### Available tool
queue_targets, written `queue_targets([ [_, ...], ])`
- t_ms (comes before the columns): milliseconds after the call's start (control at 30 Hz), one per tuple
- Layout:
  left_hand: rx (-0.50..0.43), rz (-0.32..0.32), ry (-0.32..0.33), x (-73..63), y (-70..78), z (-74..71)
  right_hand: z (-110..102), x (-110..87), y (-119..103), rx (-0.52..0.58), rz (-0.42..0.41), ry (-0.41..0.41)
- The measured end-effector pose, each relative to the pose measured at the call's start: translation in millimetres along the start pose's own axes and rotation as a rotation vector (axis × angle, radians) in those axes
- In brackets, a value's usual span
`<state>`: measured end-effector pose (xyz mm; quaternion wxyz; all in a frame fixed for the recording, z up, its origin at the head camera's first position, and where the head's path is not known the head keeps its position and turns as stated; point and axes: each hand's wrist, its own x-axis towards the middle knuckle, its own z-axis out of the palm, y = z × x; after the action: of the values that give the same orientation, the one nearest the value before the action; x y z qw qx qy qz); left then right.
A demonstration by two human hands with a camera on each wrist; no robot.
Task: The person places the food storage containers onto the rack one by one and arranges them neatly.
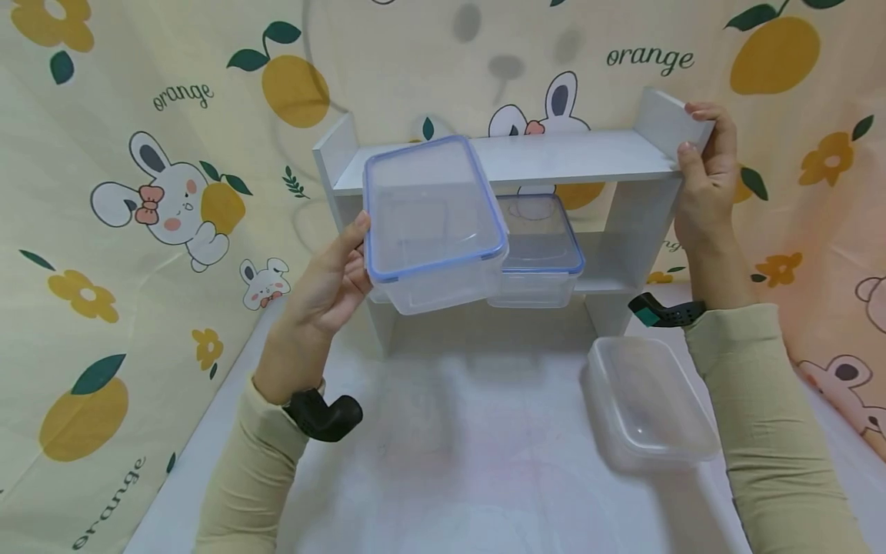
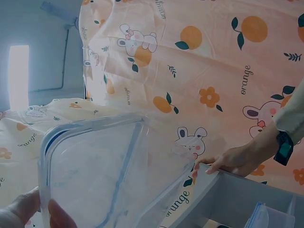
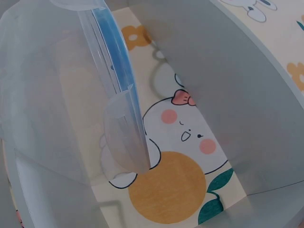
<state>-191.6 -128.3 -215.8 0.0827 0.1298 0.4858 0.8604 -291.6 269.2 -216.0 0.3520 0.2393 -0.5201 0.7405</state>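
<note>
Printed cloth [image 1: 408,61] backs the shelf [image 1: 567,158]; left hand [image 1: 324,286] grips a lidded box [image 1: 436,215], right hand [image 1: 711,181] pinches the shelf's side [image 1: 666,125].

Rear box [image 1: 541,250] partly out of sight behind the front box [image 1: 436,219]

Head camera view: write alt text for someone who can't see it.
A person's left hand holds up a clear blue-edged box before a white shelf, while the right hand grips the shelf's upper right side. A second blue-edged box sits in the shelf; a clear container rests on the white table at right, and cloth printed with rabbits hangs behind.
</note>
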Motion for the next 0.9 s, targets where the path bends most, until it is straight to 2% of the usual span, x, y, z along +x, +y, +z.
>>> queue_targets([
  [167,-0.022,0.021,-0.023,1.1,5.2,0.0,3.3,-1.6,-4.1,0.002,0.0,0.0],
  [400,-0.105,0.041,-0.042,3.6,15.0,-0.7,4.8,-2.0,-6.0,0.001,-0.001,-0.004],
  [567,-0.08,0.047,-0.046,4.0,22.6,0.4,3.6,-0.9,-4.7,0.01,0.0,-0.005],
  [800,-0.188,0.052,-0.075,9.6,30.0,2.7,0.3,-0.1,-2.5,0.014,0.007,-0.007],
  [900,-0.18,0.067,-0.067,12.9,30.9,2.6,-0.1,-0.4,-1.9,0.014,0.007,-0.008],
])
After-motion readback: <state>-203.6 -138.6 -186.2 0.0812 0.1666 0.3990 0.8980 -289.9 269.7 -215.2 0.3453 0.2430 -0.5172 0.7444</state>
